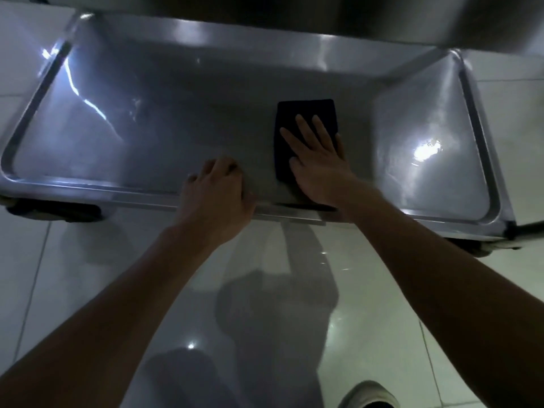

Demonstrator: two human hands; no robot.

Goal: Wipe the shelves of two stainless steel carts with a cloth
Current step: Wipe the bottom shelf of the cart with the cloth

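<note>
A low stainless steel cart shelf (164,113) with a raised rim fills the upper half of the head view. A dark folded cloth (306,113) lies flat on it, right of centre. My right hand (318,160) presses on the cloth with straight, spread fingers. My left hand (217,189) grips the shelf's near rim (88,187), its fingers curled over the edge onto the shelf surface.
Another steel shelf (353,19) overhangs the far side. Dark cart wheels sit under the near left corner (53,210) and the near right corner (494,245). White glossy floor tiles (441,334) lie below. A light shoe (368,396) shows at the bottom.
</note>
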